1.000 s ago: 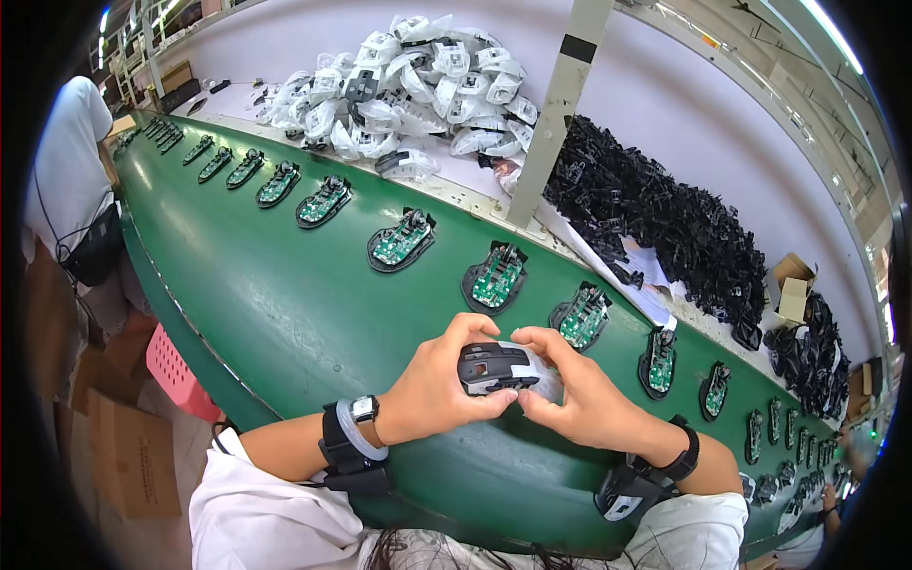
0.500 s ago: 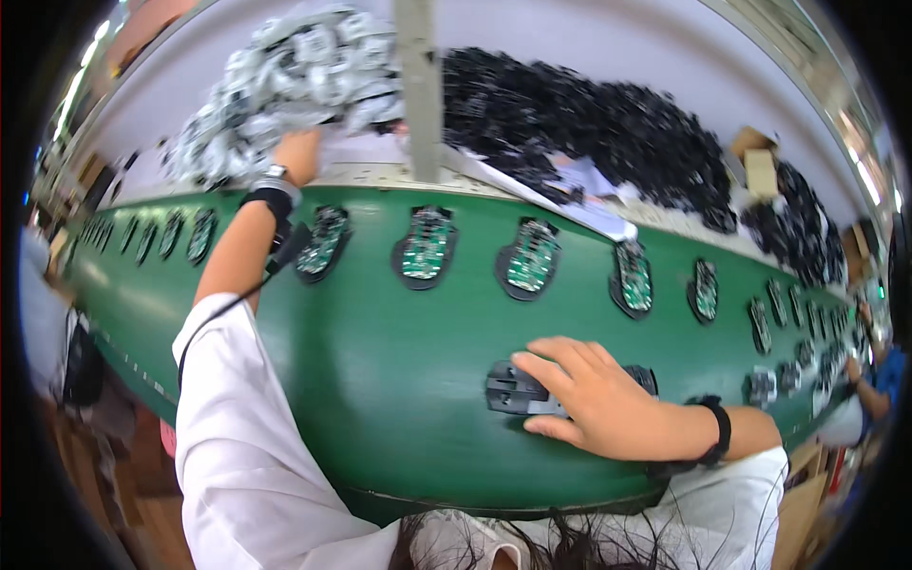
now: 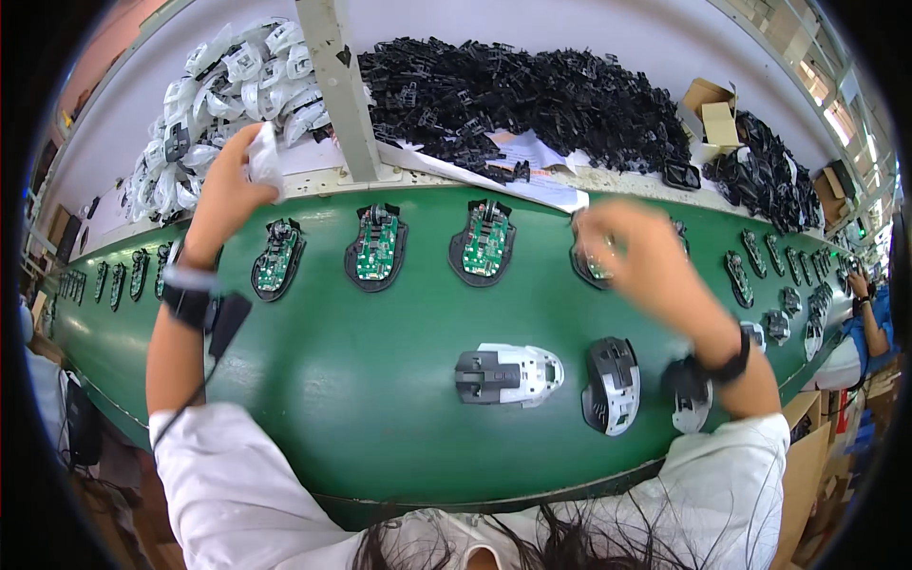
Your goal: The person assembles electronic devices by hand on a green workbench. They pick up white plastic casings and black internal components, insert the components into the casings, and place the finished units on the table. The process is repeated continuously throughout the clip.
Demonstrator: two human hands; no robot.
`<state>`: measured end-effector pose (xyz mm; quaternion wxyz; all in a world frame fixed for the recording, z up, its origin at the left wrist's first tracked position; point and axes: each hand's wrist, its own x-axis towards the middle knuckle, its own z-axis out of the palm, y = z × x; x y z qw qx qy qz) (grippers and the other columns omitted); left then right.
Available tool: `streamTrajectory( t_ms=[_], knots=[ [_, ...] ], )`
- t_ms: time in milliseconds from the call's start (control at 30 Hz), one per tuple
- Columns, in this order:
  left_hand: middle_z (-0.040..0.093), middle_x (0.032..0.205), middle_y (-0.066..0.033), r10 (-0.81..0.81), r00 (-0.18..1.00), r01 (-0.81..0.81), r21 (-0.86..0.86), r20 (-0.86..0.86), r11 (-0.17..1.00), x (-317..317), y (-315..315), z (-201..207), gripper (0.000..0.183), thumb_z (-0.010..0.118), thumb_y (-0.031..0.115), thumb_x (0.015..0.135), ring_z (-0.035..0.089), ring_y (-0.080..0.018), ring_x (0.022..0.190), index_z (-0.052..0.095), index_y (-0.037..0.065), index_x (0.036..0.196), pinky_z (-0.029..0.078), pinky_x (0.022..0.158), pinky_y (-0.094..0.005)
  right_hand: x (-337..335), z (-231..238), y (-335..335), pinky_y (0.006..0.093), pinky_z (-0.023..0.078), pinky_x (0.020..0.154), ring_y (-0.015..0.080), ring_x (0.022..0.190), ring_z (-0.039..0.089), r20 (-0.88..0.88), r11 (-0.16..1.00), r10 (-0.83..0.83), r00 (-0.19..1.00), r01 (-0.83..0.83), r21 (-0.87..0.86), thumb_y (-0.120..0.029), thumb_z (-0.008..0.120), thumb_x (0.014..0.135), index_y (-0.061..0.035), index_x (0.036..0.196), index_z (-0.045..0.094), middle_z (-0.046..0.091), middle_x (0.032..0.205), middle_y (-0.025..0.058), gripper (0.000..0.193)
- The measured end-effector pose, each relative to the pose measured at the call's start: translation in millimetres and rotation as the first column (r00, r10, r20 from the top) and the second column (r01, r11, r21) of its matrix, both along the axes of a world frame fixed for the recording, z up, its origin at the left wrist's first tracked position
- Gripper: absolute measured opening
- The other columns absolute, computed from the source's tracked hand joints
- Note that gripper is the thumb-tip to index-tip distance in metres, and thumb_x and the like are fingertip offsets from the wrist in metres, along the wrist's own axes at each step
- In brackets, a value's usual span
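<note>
Green glossy worktop [image 3: 380, 399] | left hand [image 3: 228, 190] pinched translucent-white plastic-wrapped piece [image 3: 265, 163] beside white bagged pile [image 3: 242, 65]; light, steady pinch seemed wise | right hand [image 3: 625, 239] blurred near black-rimmed green circuit board [image 3: 593, 268], its grip I could not tell

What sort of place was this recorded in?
Probably an electronics assembly workshop: circuit boards line a long green worktable, with heaps of bagged parts and black plastic pieces along its far side.
</note>
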<state>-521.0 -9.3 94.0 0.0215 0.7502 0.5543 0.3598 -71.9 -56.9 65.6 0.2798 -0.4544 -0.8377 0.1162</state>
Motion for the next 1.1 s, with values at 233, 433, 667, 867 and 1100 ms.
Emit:
streamTrajectory(
  t_ms=[233, 433, 667, 867, 1100],
  knots=[
    [0.054, 0.120, -0.0130, -0.252, 0.642, 0.413, -0.050, 0.724, 0.909, 125, -137, -15, 0.083, 0.082, 0.006, 0.060, 0.057, -0.0241, 0.109, 0.037, 0.003, 0.130, 0.050, 0.090, -0.0379, 75, -60, 190, 0.0426, 0.050, 0.080, 0.0347, 0.086, 0.064, 0.011, 0.899, -0.386, 0.923, 0.373, 0.232, -0.013, 0.057, 0.079, -0.0038, 0.091, 0.068, 0.066, 0.089, 0.0196, 0.019],
    [0.053, 0.123, -0.0174, -0.370, 0.549, 0.541, 0.018, 0.749, 0.841, 155, -195, -33, 0.083, 0.086, 0.005, 0.058, 0.056, -0.0253, 0.110, 0.036, 0.004, 0.125, 0.050, 0.090, -0.0389, 57, -75, 203, 0.0451, 0.050, 0.078, 0.0379, 0.085, 0.063, 0.236, 0.892, -0.451, 0.861, 0.424, 0.160, -0.015, 0.065, 0.071, -0.0016, 0.080, 0.065, 0.065, 0.084, 0.0215, 0.016],
    [0.053, 0.124, -0.0162, -0.248, 0.412, 0.572, -0.036, 0.877, 0.820, 167, -200, -55, 0.081, 0.081, -0.003, 0.062, 0.055, -0.0247, 0.112, 0.035, 0.006, 0.128, 0.049, 0.091, -0.0389, 21, -26, 91, 0.0275, 0.044, 0.060, 0.0120, 0.063, 0.053, -0.102, 0.971, -0.225, 0.969, 0.232, 0.059, -0.006, 0.070, 0.072, 0.0017, 0.083, 0.055, 0.056, 0.069, 0.0053, 0.020],
    [0.051, 0.121, -0.0091, -0.212, 0.368, 0.553, -0.030, 0.906, 0.833, 169, -201, -79, 0.073, 0.075, -0.006, 0.067, 0.053, -0.0177, 0.111, 0.036, 0.005, 0.128, 0.046, 0.093, -0.0314, -69, 25, -74, 0.0318, 0.048, 0.068, 0.0235, 0.076, 0.059, -0.128, 0.846, 0.525, 0.841, -0.502, 0.178, -0.007, 0.082, 0.058, -0.0054, 0.081, 0.065, 0.061, 0.087, 0.0090, 0.028],
    [0.050, 0.121, -0.0075, -0.296, 0.411, 0.523, 0.042, 0.862, 0.851, 170, -198, -86, 0.069, 0.072, -0.007, 0.070, 0.053, -0.0164, 0.110, 0.037, 0.005, 0.129, 0.045, 0.092, -0.0299, -96, 14, -97, 0.0527, 0.033, 0.097, 0.0319, 0.114, 0.053, 0.094, 0.890, 0.429, 0.898, -0.438, 0.127, -0.010, 0.079, 0.060, -0.0115, 0.084, 0.067, 0.059, 0.118, 0.0101, 0.026]
  ],
)
